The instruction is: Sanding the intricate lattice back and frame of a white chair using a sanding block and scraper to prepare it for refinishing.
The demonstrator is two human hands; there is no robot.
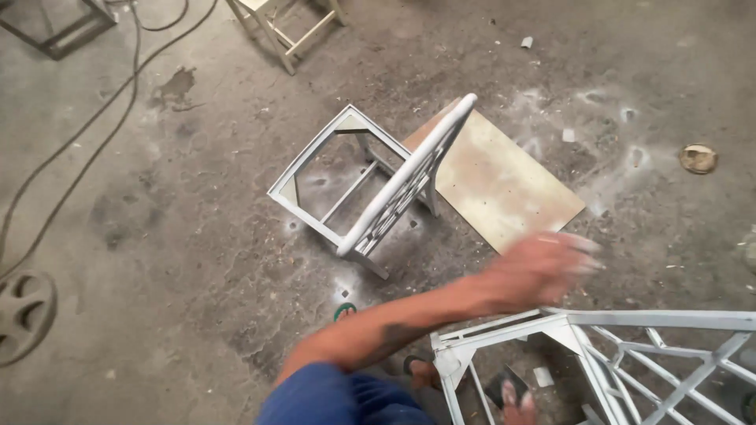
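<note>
So right now the left hand (543,269) is mid-swing just above the top corner of the near frame (598,330). It's motion-blurred, but the fingers look stretched out flat and loose, not wrapped round anything and not quite touching the metal as far as I can see. My read is this is the reaching bit, with the hand on its way over to the frame rather than working on it. Any grip from here would need the fingers to close round one of those thin rails, which are narrow and square-edged, so there's not much to hold. The frame sits right under and to the right of that hand. It's whitish-grey painted tube with a lattice of diagonal bars, and it looks matte and a bit dusty. Lower down, under the frame's corner, I think that's the right hand (516,400) with a couple of fingertips on a small dark piece, but honestly I can't tell whether it's gripping or just resting. Out beyond the left hand, well apart, stands a chair (378,189) in the same pale finish, with an open square seat, no pad, and a rounded top rail. Just behind it a flat tan board (504,181) lies on the floor (197,236), which is rough, stained concrete with pale dusty patches. Far off to the left a dark cable (87,134) snakes along.
</note>
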